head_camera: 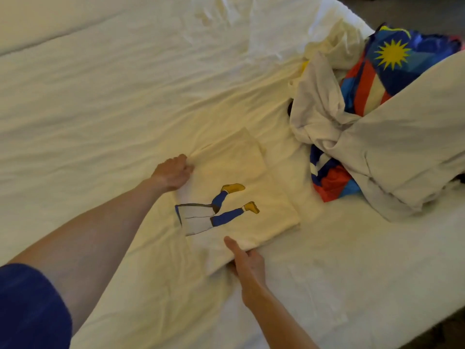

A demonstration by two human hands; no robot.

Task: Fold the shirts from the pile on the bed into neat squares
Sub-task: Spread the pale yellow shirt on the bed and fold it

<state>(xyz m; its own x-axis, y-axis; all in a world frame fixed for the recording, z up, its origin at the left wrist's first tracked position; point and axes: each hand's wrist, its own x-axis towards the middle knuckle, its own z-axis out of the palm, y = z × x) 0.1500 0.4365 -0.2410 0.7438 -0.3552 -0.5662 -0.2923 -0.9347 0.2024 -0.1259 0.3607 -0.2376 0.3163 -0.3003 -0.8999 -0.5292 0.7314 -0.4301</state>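
Fingers of my left hand (173, 173) and right hand (247, 264) pinch the cream printed cotton shirt (251, 202) mid-bed; I should fold evenly, aligning edges squarely.

Both hands (173, 173) (247, 260) in a grip on a cream printed shirt (251, 197) beside the pile (377, 127).

free: bed sheet (100, 96) left & far of shirt | blocked: clothes pile (364, 137) on rt

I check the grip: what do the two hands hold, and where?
Both hold the cream printed cotton shirt: left hand grips its far-left edge, right hand pinches its near edge.
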